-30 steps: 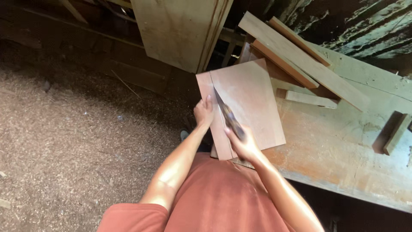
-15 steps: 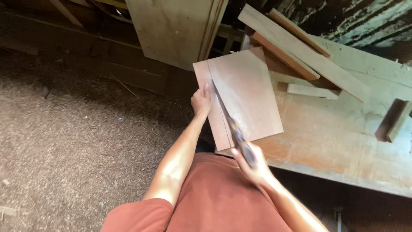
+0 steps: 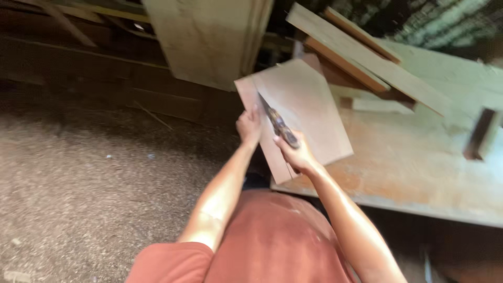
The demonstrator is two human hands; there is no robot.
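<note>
A thin reddish-brown board (image 3: 309,110) lies at the near left corner of a worn workbench (image 3: 414,162), its left strip overhanging the edge. My left hand (image 3: 249,127) grips that overhanging strip from the side. My right hand (image 3: 296,153) is closed around the handle of a handsaw (image 3: 276,124), whose narrow blade runs along a line down the board, between the strip and the wider part. The frame is motion-blurred.
Long wooden planks (image 3: 361,57) are stacked at the back of the bench, with a short offcut (image 3: 382,106) beside them and a dark block (image 3: 482,133) at the right. A large plywood sheet (image 3: 209,36) leans behind. Sawdust covers the floor (image 3: 94,183) on the left.
My right hand has pushed the saw forward along the cut after pulling it back half a second ago. My left hand stays on the board's strip. The view has shifted slightly.
</note>
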